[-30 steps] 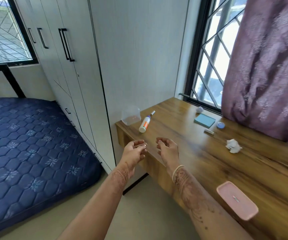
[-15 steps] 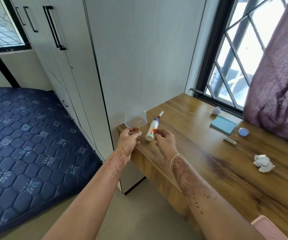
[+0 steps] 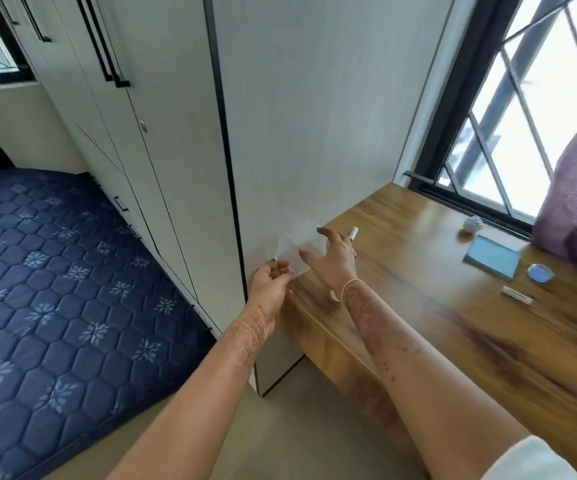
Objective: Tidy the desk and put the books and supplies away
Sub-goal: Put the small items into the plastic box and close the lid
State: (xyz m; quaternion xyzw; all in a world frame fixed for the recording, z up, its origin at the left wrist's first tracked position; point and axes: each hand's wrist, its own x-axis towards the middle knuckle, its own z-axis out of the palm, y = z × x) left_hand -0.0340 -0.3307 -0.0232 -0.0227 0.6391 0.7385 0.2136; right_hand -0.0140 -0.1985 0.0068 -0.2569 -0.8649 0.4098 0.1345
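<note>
Gripping the clear container (image 3: pixel 299 242) at frame centre: right hand (image 3: pixel 333 263) spans its wall, thumb and forefinger curled on it. Left hand (image 3: pixel 273 284) curls at its lower edge; pinching or not, can't tell. Container is at the desk (image 3: pixel 418 306) corner, right by the edge. Risk: thin, slick, faceted plastic looks flexible, so it could buckle or slip off the edge. Right wrist could also knock the white-capped tube (image 3: pixel 353 233) just behind it. It's round and likely rolls on the glossy wood-grain.

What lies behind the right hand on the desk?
Only the white cap end of a tube shows past the right hand, which grips a clear container; the hand covers the tube's body.
</note>
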